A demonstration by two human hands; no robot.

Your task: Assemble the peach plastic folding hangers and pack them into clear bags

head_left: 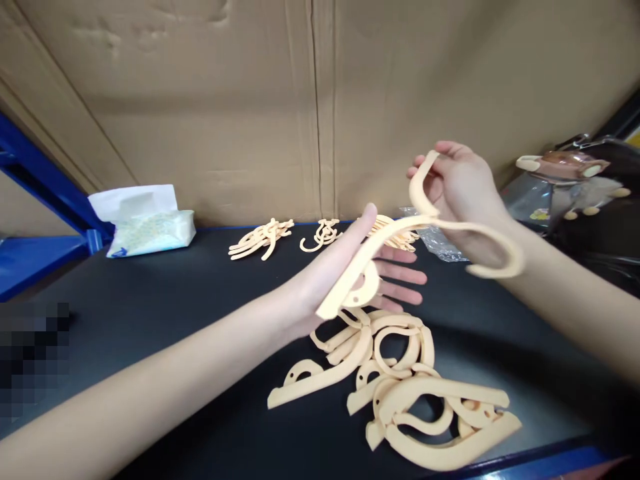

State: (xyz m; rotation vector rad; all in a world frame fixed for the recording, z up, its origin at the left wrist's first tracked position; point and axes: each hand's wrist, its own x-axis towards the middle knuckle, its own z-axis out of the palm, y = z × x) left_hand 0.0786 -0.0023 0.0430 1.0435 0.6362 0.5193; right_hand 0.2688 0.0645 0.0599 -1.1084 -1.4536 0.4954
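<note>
My left hand (350,270) reaches across the dark table with fingers stretched out, and a beige curved piece (360,263) lies against its palm under the thumb. My right hand (457,183) is raised and closed on the upper end of a long beige hook-shaped piece (480,233) that curls down to the right. The two pieces meet between the hands. Below them lies a pile of several similar beige curved pieces (405,387) on the table.
Smaller heaps of beige pieces (260,240) lie at the back of the dark table (175,313) before a cardboard wall. A white tissue pack (145,223) sits back left by a blue rack. Clear plastic bags and a toy (560,167) are at right.
</note>
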